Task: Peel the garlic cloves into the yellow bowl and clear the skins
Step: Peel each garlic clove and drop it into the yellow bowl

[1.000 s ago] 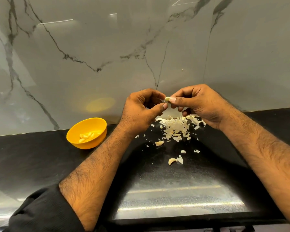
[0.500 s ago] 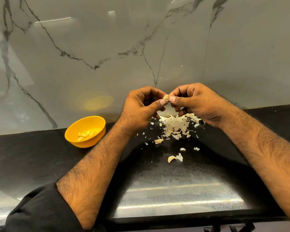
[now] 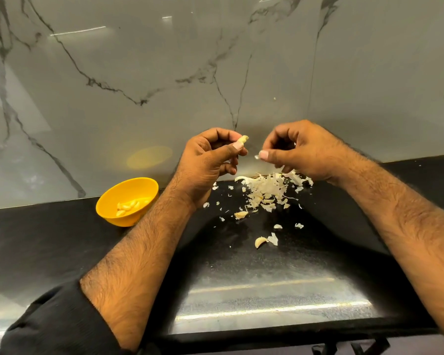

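Pinching a garlic clove (image 3: 242, 140) between thumb and fingers, the left hand (image 3: 210, 160) is up over the black table (image 3: 62, 242), a small gap from the right hand (image 3: 300, 152), which nips a tiny scrap of skin (image 3: 256, 157). Skins pile (image 3: 267, 190) sits right below them. Yellow bowl (image 3: 108, 208) with peeled cloves (image 3: 130, 206) is off to the left, against the marble wall (image 3: 139, 73).

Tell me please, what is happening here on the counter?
A person is peeling garlic by hand. The left hand pinches a garlic clove, and the right hand pinches a bit of skin apart from it. A pile of skins lies on the black counter below, with two loose cloves nearer. The yellow bowl at the left holds peeled cloves.
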Tool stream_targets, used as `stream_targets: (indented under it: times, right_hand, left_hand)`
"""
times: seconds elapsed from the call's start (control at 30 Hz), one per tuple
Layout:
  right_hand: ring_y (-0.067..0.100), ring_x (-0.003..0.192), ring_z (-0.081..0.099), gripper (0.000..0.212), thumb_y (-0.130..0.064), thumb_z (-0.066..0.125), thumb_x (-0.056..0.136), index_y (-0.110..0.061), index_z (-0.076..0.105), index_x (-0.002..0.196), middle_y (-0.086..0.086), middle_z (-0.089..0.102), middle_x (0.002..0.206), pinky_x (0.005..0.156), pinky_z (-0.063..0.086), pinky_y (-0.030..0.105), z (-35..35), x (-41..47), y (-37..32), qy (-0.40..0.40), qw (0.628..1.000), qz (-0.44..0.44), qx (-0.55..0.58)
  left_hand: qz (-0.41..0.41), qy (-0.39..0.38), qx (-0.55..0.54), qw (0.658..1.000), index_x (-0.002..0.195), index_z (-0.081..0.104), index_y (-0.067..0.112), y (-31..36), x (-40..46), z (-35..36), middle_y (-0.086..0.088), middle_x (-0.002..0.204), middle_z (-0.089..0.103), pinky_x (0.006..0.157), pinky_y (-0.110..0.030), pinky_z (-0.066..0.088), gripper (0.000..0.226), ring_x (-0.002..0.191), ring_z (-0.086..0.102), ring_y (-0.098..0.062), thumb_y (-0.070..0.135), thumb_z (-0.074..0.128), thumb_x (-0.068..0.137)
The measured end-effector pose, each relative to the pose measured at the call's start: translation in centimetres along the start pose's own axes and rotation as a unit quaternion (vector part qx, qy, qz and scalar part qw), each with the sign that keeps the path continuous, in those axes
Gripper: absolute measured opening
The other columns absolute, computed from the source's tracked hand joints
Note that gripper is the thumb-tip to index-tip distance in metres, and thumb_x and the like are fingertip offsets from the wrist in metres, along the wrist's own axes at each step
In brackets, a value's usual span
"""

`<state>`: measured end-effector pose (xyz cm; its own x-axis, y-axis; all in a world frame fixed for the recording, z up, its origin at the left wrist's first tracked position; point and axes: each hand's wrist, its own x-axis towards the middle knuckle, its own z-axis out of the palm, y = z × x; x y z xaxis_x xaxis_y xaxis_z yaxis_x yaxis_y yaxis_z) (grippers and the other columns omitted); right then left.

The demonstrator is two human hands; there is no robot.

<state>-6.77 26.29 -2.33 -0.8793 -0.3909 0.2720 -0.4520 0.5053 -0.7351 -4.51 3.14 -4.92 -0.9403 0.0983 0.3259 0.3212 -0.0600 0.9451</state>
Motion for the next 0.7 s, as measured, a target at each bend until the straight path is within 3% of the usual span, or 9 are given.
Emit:
stream_targets:
  times: [0.07, 0.3, 0.47, 0.7]
  right_hand:
    - [0.007, 0.086, 0.072, 0.019, -0.029, 0.082, 0.089, -0.025, 0.072, 0.105, -0.005, 0.073, 0.099, 0.077, 0.065, 0.032, -0.2, -0.1, -0.1, 0.014, 1.000, -0.018, -0.007]
    - [0.008, 0.077, 0.072, 0.013, -0.034, 0.077, 0.094, -0.023, 0.080, 0.101, -0.006, 0.076, 0.084, 0.073, 0.062, 0.025, 0.7, -0.2, -0.6, 0.016, 0.997, -0.070, 0.001]
    - [0.008, 0.080, 0.073, 0.011, -0.029, 0.075, 0.096, -0.021, 0.080, 0.102, -0.006, 0.076, 0.085, 0.073, 0.063, 0.024, 0.6, 0.0, -0.4, 0.014, 0.998, -0.064, -0.008]
    - [0.002, 0.067, 0.071, 0.010, -0.032, 0.069, 0.101, -0.025, 0.075, 0.096, -0.006, 0.075, 0.082, 0.068, 0.060, 0.024, 0.8, 0.0, -0.6, 0.013, 0.999, -0.025, -0.024]
  left_hand:
    - [0.001, -0.002, 0.012, 1.000, 0.113, 0.074, 0.003, -0.1, 0.0, 0.0, -0.010, 0.094, 0.073, 0.067, -0.028, 0.053, 0.014, 0.078, 0.061, -0.018, 0.006, 0.069, 0.100]
    - [0.016, 0.009, 0.047, 0.999, 0.113, 0.071, -0.002, -0.3, 0.0, 0.2, -0.014, 0.092, 0.075, 0.066, -0.030, 0.056, 0.018, 0.074, 0.065, -0.021, 0.002, 0.074, 0.096]
    - [0.040, 0.003, 0.102, 0.994, 0.109, 0.074, 0.000, -0.4, -0.1, 0.3, -0.012, 0.093, 0.077, 0.068, -0.028, 0.057, 0.016, 0.075, 0.068, -0.018, 0.006, 0.077, 0.095]
    - [0.066, 0.009, 0.199, 0.978, 0.109, 0.076, 0.010, -0.5, -0.1, 0.5, -0.007, 0.097, 0.079, 0.074, -0.027, 0.060, 0.018, 0.086, 0.074, -0.018, 0.014, 0.083, 0.092]
